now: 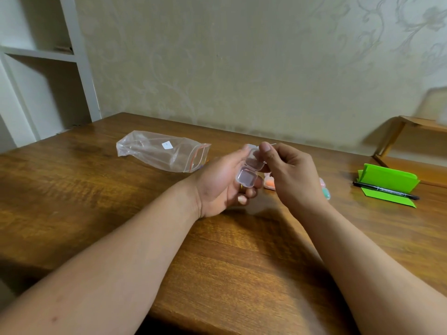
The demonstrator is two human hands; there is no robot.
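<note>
A tiny clear plastic box [246,176] with its hinged lid swung up is held above the wooden table [96,189]. My left hand [220,187] cradles the box's base in curled fingers. My right hand [290,175] pinches the raised lid between thumb and fingers. The box looks empty, though its inside is hard to read.
A clear zip bag [162,151] with a red seal lies behind my left hand. Small orange [269,183] and green-pink [325,191] pieces sit on the table, partly hidden by my right hand. Folded green paper [389,180] and a black marker [387,191] lie at right.
</note>
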